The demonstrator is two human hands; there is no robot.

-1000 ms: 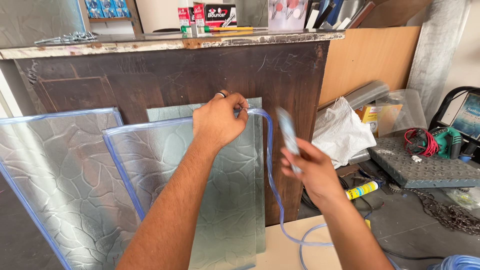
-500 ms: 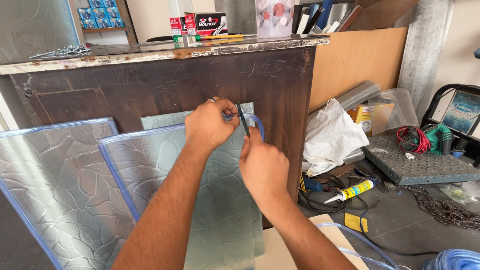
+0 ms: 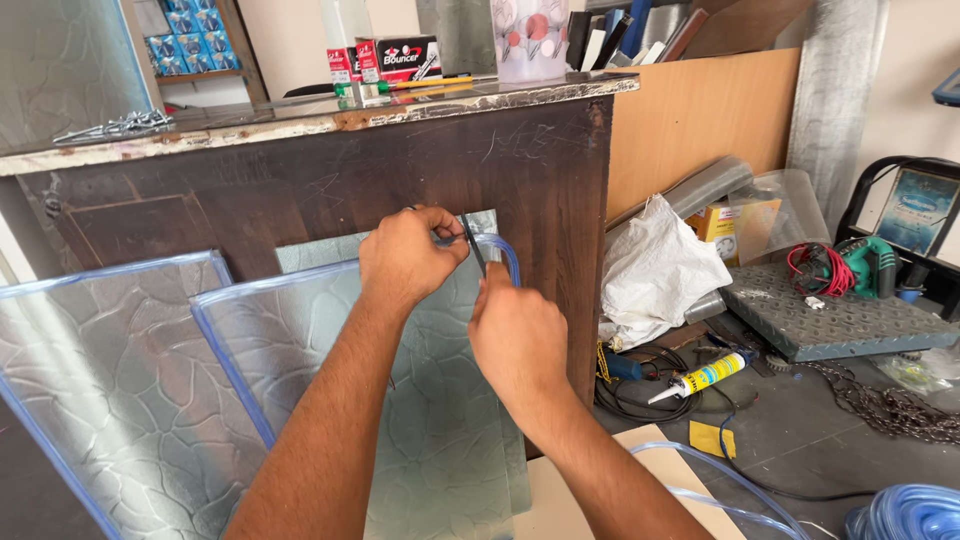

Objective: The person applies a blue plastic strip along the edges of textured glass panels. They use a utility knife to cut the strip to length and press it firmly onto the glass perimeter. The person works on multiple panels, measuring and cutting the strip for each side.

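A patterned glass pane (image 3: 300, 370) with a blue rubber edging strip (image 3: 505, 255) leans against a dark wooden counter (image 3: 300, 170). My left hand (image 3: 405, 255) pinches the strip at the pane's top right corner. My right hand (image 3: 520, 340) is just below and to the right of it, closed around a cutter whose thin dark blade (image 3: 472, 245) points up at the same corner. The strip bends down over the corner and is hidden behind my right hand. Its loose end (image 3: 720, 480) trails across the floor at the lower right.
A second edged glass pane (image 3: 100, 380) leans at the left. To the right lie a white bag (image 3: 650, 275), a sealant tube (image 3: 705, 378), a grey tread plate (image 3: 830, 315), a green power tool (image 3: 860, 265), a chain (image 3: 900, 410) and a blue hose coil (image 3: 910, 515).
My right hand has come in from the right, where it held the cutter and strip away from the pane, up to the corner beside my left hand. The left hand has stayed at the corner.
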